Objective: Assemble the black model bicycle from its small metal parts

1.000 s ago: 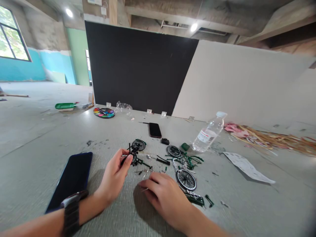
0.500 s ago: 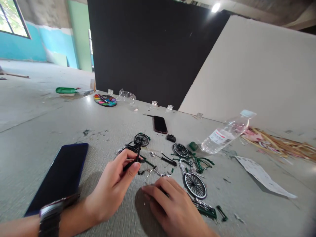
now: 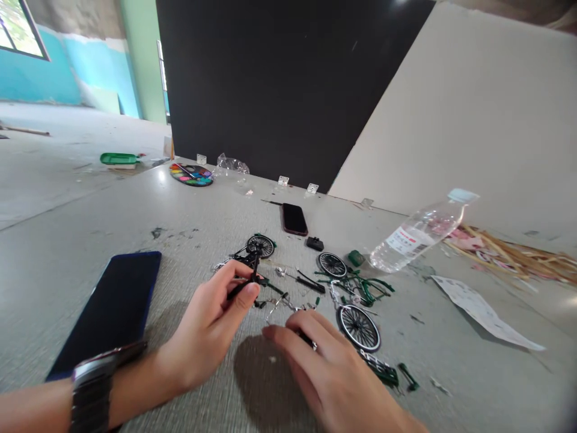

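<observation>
My left hand point(image 3: 219, 325), with a dark watch on its wrist, pinches a small black model bicycle part point(image 3: 256, 267) between thumb and fingers. Curled beside it is my right hand point(image 3: 322, 367), its fingers closed around something small with a dark and shiny end, mostly hidden. Just beyond both hands lie green and black model bicycle parts: a spoked wheel point(image 3: 359, 328), a smaller wheel point(image 3: 332, 264), a green frame point(image 3: 367, 288) and a black strip-like piece point(image 3: 311, 281). Another black wheel point(image 3: 260, 245) lies past my left fingertips.
A large dark phone point(image 3: 110, 313) lies at left, a smaller phone point(image 3: 294, 219) farther back. To the right are a tilted clear bottle point(image 3: 408, 240), a paper sheet point(image 3: 484, 313) and wooden strips point(image 3: 518, 255). A paint palette point(image 3: 192, 175) sits by the black panel point(image 3: 265, 90).
The view has shifted slightly. My right hand has turned a little, and a shiny end now shows between its fingers. My left hand keeps its pinch on the black part.
</observation>
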Demonstrator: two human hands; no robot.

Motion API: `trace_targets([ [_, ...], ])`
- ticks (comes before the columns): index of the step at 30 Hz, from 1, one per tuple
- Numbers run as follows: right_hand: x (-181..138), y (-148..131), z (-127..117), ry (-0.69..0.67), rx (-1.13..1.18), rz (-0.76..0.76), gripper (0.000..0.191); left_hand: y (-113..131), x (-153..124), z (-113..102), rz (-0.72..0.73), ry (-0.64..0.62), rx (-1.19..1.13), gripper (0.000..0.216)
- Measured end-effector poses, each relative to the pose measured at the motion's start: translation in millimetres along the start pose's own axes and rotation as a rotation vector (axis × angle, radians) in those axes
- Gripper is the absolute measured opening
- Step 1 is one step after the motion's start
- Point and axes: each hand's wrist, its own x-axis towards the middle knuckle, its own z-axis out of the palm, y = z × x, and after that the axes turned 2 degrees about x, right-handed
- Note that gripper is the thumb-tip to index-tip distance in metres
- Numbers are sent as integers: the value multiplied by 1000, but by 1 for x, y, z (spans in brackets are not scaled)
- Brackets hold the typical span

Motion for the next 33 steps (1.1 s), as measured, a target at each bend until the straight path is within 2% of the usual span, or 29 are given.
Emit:
trace_targets([
  [2, -3, 7, 2, -3, -61, -40, 41, 2, 0, 1, -3, 3, -1, 24],
  [6, -10, 15, 7, 19, -112, -48, 43, 4, 0, 1, -3, 4, 27, 24],
  [14, -12, 16, 7, -45, -117, -88, 47, 3, 1, 1, -32, -9, 42, 24],
  [21, -12, 17, 9, -44, -161, -144, 42, 3, 0, 0, -40, -26, 35, 24],
  [33, -9, 13, 10, -46, -161, -88, 38, 4, 0, 0, -31, -33, 36, 22],
])
